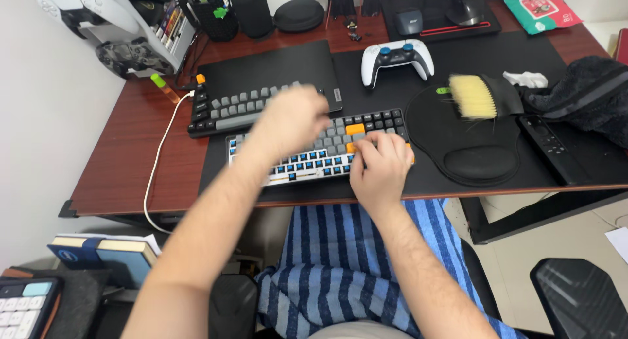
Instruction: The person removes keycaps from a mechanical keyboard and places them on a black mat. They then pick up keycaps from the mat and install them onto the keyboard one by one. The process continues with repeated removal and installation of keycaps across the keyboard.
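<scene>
Two keyboards lie on the desk: the right hand [379, 165] presses flat, fingers spread and gripping nothing, steadying the near keyboard [307, 157] at its edge, while the blurred left hand [291, 120] hovers above, its fingers unreadable.

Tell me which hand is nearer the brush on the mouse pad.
The right hand. It rests on the right end of the near keyboard, just left of the mouse pad where the brush lies. The left hand is blurred, farther left over the keyboards.
</scene>
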